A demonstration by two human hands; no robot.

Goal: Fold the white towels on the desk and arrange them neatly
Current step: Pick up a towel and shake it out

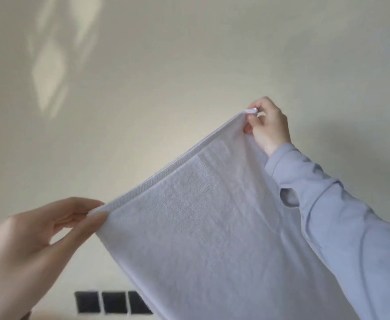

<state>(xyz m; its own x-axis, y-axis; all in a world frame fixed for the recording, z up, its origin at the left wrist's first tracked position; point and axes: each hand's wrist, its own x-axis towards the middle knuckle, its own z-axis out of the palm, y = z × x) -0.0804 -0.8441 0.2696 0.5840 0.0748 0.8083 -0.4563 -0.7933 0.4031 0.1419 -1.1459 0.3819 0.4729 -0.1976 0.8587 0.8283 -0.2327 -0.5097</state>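
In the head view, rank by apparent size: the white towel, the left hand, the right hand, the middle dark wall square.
1. white towel
2. left hand, likely enlarged by nearness to camera
3. right hand
4. middle dark wall square

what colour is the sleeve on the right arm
Light lavender-blue; the sleeve shows clearly in the head view.

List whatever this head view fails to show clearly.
1. The white towel: its lower edge and corners are cut off by the bottom of the head view.
2. The dark wall panels: the rightmost is partly hidden behind the towel, and all are too blurred to identify.
3. The left hand and right hand pinch the top corners; the left forearm leaves the frame.
4. Other towels: none visible; the view faces the wall.
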